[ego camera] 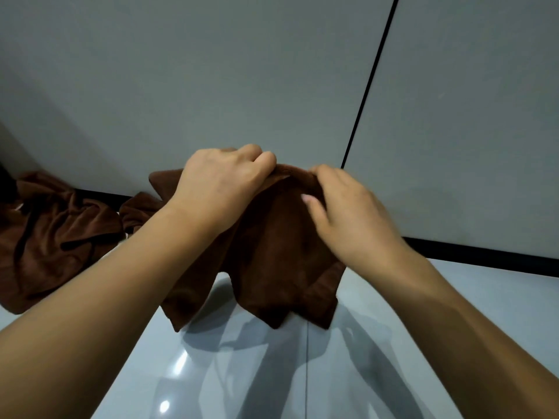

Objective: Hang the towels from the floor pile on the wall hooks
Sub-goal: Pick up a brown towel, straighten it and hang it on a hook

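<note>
In the head view, both hands hold one brown towel (272,252) up in front of the grey wall (211,71). The left hand (220,182) has its fingers curled tight over the top edge. The right hand (348,213) pinches the same edge just beside it, with the fingers bent but looser. I think the hands are close together to gather the top edge for a hook; no hook is visible. The towel hangs down from the hands, so its long axis seems roughly vertical, with pointed corners facing the glossy floor (393,343). The floor pile (54,237) lies at the left, against the wall.
</note>
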